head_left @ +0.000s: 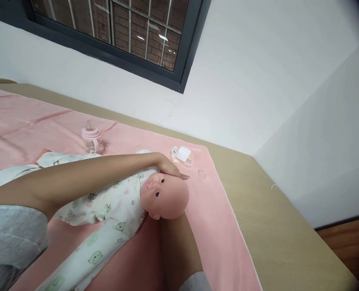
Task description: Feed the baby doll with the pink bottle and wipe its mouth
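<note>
A baby doll (pixel 167 194) in a white romper printed with small green bears lies on its back on a pink blanket (pixel 222 234), head to the right. My left arm reaches across its chest, and my left hand (pixel 169 167) cups the far side of its head with the fingers stretched out. My right forearm (pixel 179 246) comes up from the bottom edge and runs under the doll's head. The right hand itself is hidden beneath the head.
A pink baby bottle (pixel 91 139) stands on the blanket behind the doll. A clear packet with a white pad (pixel 182 155) and a small clear cap (pixel 201 173) lie near the blanket's far corner. The tan table (pixel 282 226) meets white walls; a barred window (pixel 121 28) is above.
</note>
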### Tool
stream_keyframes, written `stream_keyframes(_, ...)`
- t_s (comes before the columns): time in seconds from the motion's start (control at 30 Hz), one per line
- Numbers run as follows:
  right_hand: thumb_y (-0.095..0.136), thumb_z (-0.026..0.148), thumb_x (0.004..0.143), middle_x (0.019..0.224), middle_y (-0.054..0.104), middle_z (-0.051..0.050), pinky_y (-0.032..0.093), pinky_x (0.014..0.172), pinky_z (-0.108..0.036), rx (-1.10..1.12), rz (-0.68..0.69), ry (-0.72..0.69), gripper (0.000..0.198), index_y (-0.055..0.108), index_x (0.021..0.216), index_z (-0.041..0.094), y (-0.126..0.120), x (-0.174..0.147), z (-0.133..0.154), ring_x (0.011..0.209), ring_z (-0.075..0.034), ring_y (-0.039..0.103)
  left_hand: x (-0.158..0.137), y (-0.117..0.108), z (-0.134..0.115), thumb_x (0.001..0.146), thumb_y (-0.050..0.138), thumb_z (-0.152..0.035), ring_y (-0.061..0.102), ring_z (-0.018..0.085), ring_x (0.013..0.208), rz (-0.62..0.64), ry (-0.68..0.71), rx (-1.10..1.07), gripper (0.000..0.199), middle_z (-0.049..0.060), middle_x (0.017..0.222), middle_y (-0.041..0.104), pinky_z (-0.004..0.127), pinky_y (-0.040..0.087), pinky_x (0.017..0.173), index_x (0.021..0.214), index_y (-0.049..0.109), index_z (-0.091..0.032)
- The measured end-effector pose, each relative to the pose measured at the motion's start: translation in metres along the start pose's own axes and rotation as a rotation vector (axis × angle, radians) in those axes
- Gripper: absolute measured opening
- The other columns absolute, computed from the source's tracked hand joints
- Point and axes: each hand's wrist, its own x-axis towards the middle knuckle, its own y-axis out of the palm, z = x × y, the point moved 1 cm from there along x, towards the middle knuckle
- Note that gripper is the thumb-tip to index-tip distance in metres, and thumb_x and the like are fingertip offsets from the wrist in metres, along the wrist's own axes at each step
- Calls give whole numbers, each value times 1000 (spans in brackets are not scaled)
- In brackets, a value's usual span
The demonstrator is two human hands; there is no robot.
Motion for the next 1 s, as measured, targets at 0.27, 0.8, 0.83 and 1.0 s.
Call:
stream_keyframes(0.27, 72, 40, 74, 66, 59, 8, 48, 78, -15, 29, 1, 20, 44, 57, 80, 0, -3, 14, -5, 66, -2, 62, -5, 11, -3, 84, 30, -81, 62, 29, 110, 24, -32, -173, 78, 12, 108, 72, 30, 53, 83, 117, 71, -23)
stream_keyframes(0.8, 75, 63, 63, 67, 57, 4, 55, 86, -37, 196, -333, -1036, 50, 51, 78, 22, 29, 52, -76, 65, -10, 61, -2, 14, 4, 77, 39, -86, 55, 30, 124, 89, -57, -378, 84, 9, 119, 69, 35, 47, 102, 130, 63, -25)
stream_keyframes(0.83, 76, 61, 63, 67, 57, 4, 55, 86, -37, 197, -328, -1043, 49, 52, 79, 22, 30, 55, -78, 65, -10, 62, -3, 14, 3, 78, 41, -85, 55, 30, 124, 85, -56, -387, 82, 9, 119, 69, 35, 47, 101, 130, 63, -25)
stream_keyframes(1.0, 68, 68, 66, 63, 56, 4, 53, 90, -35, 332, -361, -1121, 52, 55, 77, 19, 40, 71, -86, 64, -8, 60, -4, 14, 1, 79, 51, -76, 54, 29, 125, -46, -17, -314, 70, 7, 118, 69, 34, 48, 99, 126, 65, -27)
